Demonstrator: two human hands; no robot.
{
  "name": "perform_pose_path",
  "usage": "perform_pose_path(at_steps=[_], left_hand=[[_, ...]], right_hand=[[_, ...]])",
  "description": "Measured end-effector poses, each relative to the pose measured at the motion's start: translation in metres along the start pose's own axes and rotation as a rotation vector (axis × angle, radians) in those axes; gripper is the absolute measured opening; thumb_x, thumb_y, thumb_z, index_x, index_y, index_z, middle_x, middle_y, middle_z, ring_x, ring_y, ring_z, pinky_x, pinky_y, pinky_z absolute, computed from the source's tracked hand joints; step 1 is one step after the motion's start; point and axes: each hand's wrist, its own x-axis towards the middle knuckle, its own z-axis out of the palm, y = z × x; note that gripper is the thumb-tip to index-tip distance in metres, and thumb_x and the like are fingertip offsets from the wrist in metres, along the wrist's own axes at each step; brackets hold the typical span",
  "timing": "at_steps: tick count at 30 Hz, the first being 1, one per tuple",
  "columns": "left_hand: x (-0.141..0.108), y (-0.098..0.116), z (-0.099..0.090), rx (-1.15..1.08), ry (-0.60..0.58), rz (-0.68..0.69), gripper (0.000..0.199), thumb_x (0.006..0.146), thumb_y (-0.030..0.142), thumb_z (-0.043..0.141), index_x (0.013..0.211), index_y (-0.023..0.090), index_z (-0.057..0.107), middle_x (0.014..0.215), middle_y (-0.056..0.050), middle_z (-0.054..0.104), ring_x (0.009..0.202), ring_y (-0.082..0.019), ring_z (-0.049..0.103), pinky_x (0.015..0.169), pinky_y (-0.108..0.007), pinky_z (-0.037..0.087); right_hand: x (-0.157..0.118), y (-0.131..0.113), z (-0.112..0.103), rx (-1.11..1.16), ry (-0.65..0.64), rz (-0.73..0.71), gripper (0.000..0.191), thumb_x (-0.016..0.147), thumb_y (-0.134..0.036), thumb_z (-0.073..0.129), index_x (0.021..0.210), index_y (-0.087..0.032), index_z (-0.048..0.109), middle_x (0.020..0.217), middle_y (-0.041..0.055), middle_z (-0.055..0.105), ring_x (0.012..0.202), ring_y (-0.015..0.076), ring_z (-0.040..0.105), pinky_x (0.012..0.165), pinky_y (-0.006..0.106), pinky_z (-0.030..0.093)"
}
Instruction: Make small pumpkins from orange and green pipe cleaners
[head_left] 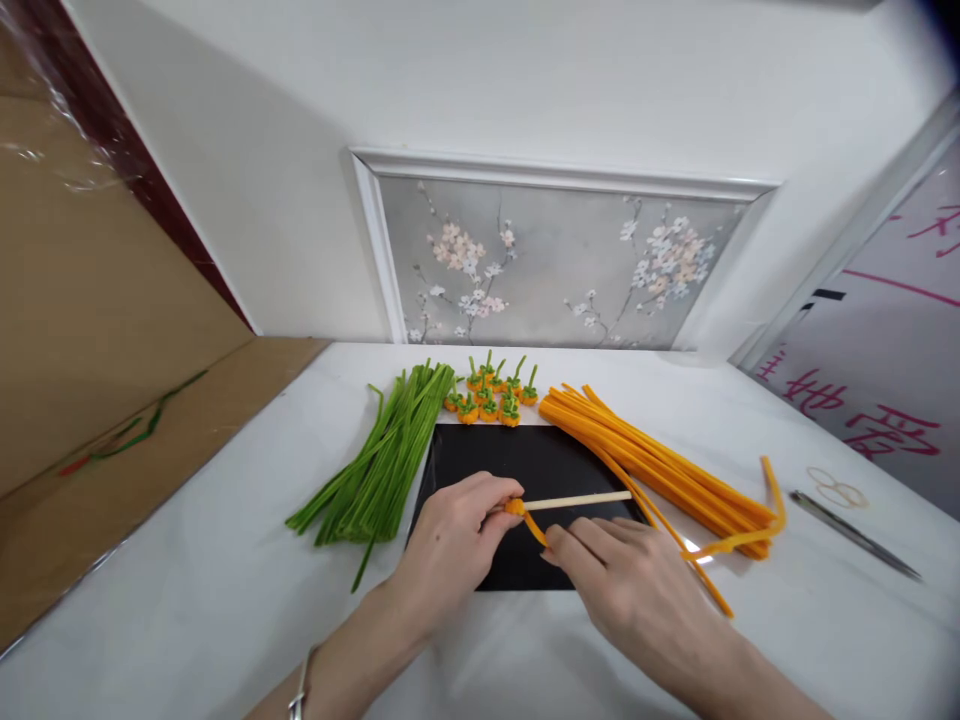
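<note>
My left hand (461,530) pinches one end of a pale wooden stick (577,501), where orange pipe cleaner is coiled round it. From that coil a length of orange pipe cleaner (535,530) runs down to my right hand (622,565), whose fingers are closed on it. The stick points right, over a black mat (495,455). A bundle of green pipe cleaners (382,460) lies to the left. On the right is a bundle of orange pipe cleaners (660,465), with a few loose strands by my right wrist.
Several small orange-and-green pipe cleaner pieces (489,405) stand behind the mat. Tweezers (855,535) and thin rubber bands (836,488) lie at the far right of the white table (225,580). Cardboard (112,300) borders the left, and a wall with a framed floral panel (555,270) rises behind.
</note>
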Motion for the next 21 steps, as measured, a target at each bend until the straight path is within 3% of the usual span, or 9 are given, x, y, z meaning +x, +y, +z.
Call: perform_pose_path(at_steps=[8, 13, 17, 21], left_hand=[[-0.003, 0.001, 0.005, 0.135, -0.149, 0.155, 0.02, 0.09, 0.007, 0.047, 0.086, 0.018, 0.064, 0.075, 0.0, 0.06, 0.066, -0.014, 0.056, 0.059, -0.023, 0.04], [-0.004, 0.004, 0.007, 0.005, -0.205, 0.224, 0.018, 0.087, 0.004, 0.048, 0.083, 0.018, 0.057, 0.075, 0.002, 0.06, 0.065, -0.012, 0.055, 0.06, -0.022, 0.04], [-0.005, 0.007, 0.008, -0.114, -0.261, 0.237, 0.019, 0.083, 0.002, 0.054, 0.085, 0.02, 0.059, 0.077, 0.003, 0.063, 0.064, -0.011, 0.056, 0.061, -0.02, 0.041], [-0.006, 0.013, 0.005, -0.26, -0.281, 0.216, 0.024, 0.082, 0.003, 0.059, 0.098, 0.02, 0.065, 0.083, 0.001, 0.067, 0.071, -0.011, 0.059, 0.067, -0.019, 0.044]], right_hand=[[0.003, 0.01, -0.011, 0.001, 0.07, -0.037, 0.018, 0.098, -0.024, 0.05, 0.086, -0.021, 0.064, 0.075, 0.0026, 0.065, 0.063, 0.0158, 0.054, 0.059, 0.032, 0.029], [0.012, 0.031, -0.008, 0.099, 0.127, 0.141, 0.024, 0.096, -0.035, 0.053, 0.084, -0.021, 0.069, 0.075, 0.0027, 0.066, 0.067, 0.0148, 0.061, 0.062, 0.028, 0.037], [0.014, 0.048, -0.001, 0.289, 0.032, 0.255, 0.026, 0.093, -0.04, 0.057, 0.081, -0.022, 0.071, 0.074, 0.0007, 0.067, 0.064, 0.0132, 0.063, 0.059, 0.024, 0.041], [0.015, 0.053, 0.004, 0.409, -0.04, 0.301, 0.021, 0.092, -0.032, 0.059, 0.076, -0.022, 0.069, 0.074, -0.0008, 0.068, 0.063, 0.0121, 0.063, 0.06, 0.022, 0.043]])
